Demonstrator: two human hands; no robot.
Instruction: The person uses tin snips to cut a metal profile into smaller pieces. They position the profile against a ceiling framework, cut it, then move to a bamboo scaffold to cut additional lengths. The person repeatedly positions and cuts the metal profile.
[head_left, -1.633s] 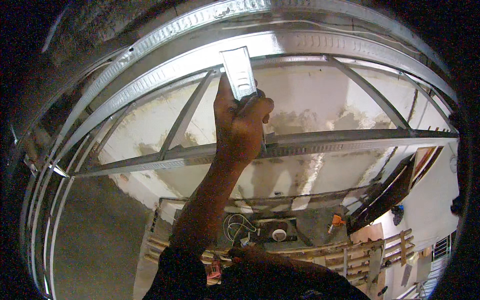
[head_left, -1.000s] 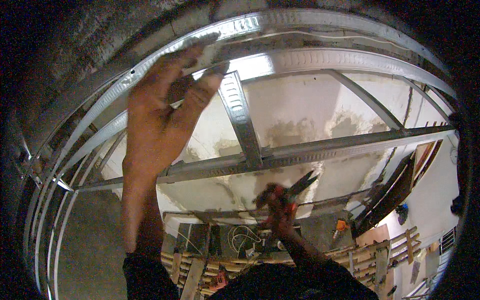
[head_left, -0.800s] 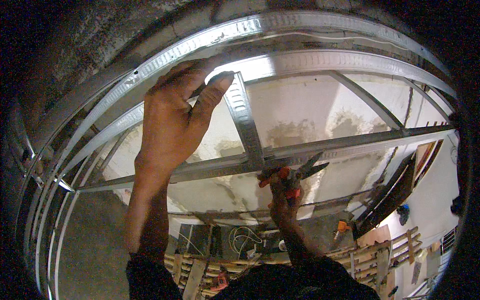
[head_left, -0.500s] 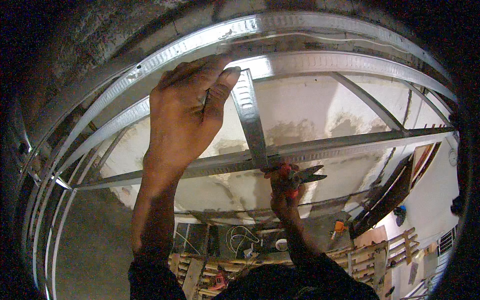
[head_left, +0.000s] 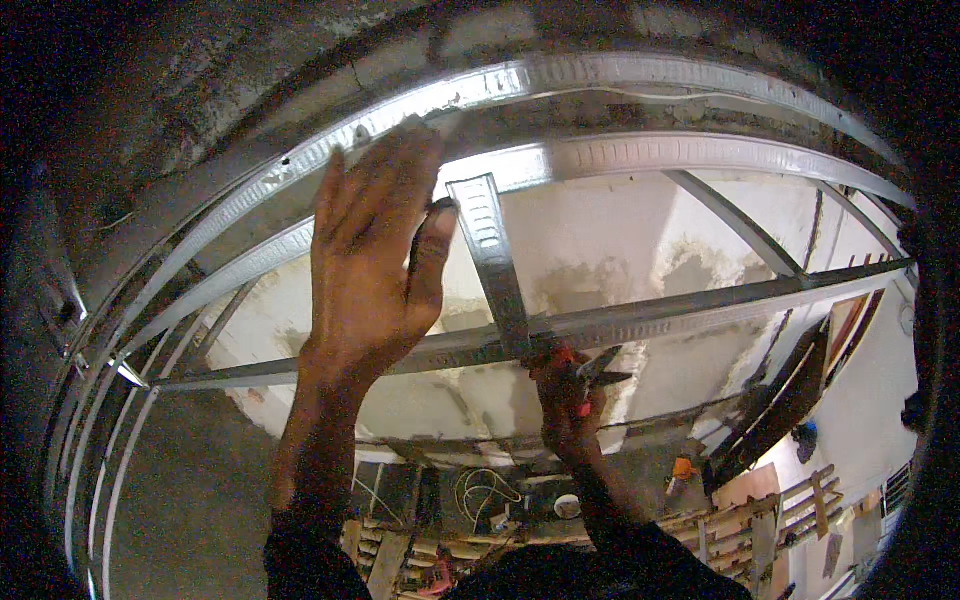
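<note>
My left hand (head_left: 375,270) is raised, fingers stretched upward in front of the long metal channels. Its thumb is beside the upper end of a short metal crosspiece (head_left: 490,255); whether they touch, I cannot tell. That crosspiece spans from the upper metal channel (head_left: 640,152) to the lower metal channel (head_left: 660,318). My right hand (head_left: 562,405) is wrapped round red-handled metal snips (head_left: 600,375) at the crosspiece's lower end. The dark blades point right, and some of the handles is hidden by the fingers.
Other crosspieces (head_left: 740,225) join the channels at right. A thin cable (head_left: 690,97) runs along the top. Below are wooden pallet-like slats (head_left: 700,530), a coiled cable (head_left: 485,495), a white round container (head_left: 567,506) and an orange object (head_left: 683,468).
My left hand's fingers have straightened from a curl near the crosspiece's upper end, and the thumb has come down its side. The snips have turned slightly in my right hand. The view has shifted a little.
</note>
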